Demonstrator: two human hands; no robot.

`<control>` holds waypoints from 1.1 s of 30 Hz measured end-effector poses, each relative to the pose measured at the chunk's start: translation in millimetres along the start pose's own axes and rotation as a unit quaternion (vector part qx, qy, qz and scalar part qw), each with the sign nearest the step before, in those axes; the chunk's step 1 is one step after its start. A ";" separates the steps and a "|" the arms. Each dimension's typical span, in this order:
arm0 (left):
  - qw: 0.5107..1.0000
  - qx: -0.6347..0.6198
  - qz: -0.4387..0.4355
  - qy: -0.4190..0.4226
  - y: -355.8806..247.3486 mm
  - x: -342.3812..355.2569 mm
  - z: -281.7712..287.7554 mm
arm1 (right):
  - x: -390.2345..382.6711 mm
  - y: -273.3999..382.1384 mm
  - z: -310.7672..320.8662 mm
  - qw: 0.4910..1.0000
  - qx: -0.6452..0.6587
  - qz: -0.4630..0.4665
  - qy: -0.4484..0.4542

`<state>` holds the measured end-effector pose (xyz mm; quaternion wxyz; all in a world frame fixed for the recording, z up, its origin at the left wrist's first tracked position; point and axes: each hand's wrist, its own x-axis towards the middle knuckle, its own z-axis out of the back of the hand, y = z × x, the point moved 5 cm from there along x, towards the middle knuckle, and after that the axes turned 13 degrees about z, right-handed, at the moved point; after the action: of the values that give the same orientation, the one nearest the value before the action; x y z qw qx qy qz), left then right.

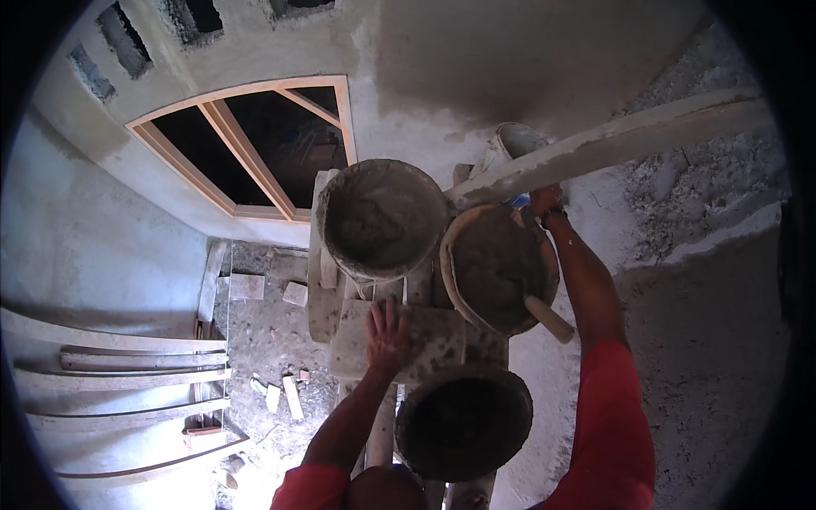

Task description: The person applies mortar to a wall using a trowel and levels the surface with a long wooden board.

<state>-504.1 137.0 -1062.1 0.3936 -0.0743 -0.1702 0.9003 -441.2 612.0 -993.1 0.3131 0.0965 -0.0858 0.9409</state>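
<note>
My left hand (391, 340) lies flat, fingers spread, on a mortar-spotted board (438, 344) of the platform in front of me. Beyond it sits a wide bucket (384, 270) with wet grey mortar. My right arm stretches past the right side of a second mortar bucket (455, 293). A tool with a pale handle (548, 319) rests in that bucket, its head hidden in the mortar. At the bucket's far rim is my right hand (546, 200), beside a small blue thing (518, 201); its fingers are too hidden to read.
A dark round tub (404, 442) stands nearest me. A long wooden plank (612, 144) slants up to the right, with a pale bucket (520, 138) behind it. A wooden window frame (225, 127) is in the far wall. Rubble lies on the floor (263, 331) below left, near several curved boards (127, 378).
</note>
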 end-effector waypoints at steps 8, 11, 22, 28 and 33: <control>0.998 0.020 0.032 0.052 0.9 -2.2 0.1 | -65.2 -34.6 95.9 0.998 0.015 -0.006 -0.059; 0.999 0.012 0.023 0.027 0.6 -1.6 -2.2 | -90.9 -55.6 134.6 0.999 0.001 -0.022 -0.025; 0.999 0.006 -0.002 -0.052 4.2 -12.3 11.7 | -189.2 -74.9 269.9 0.998 -0.037 0.042 0.023; 0.998 -0.009 -0.039 -0.055 -6.5 -13.6 6.1 | -276.3 -42.3 414.1 0.990 0.076 -0.053 0.106; 0.996 0.002 -0.026 -0.082 10.4 -19.6 -8.6 | -308.6 8.2 473.4 0.977 0.116 0.013 0.180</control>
<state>-495.6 118.2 -1073.9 0.4017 0.0052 -0.2017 0.8933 -143.3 323.7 -608.9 0.2978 -0.0401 0.0803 0.9504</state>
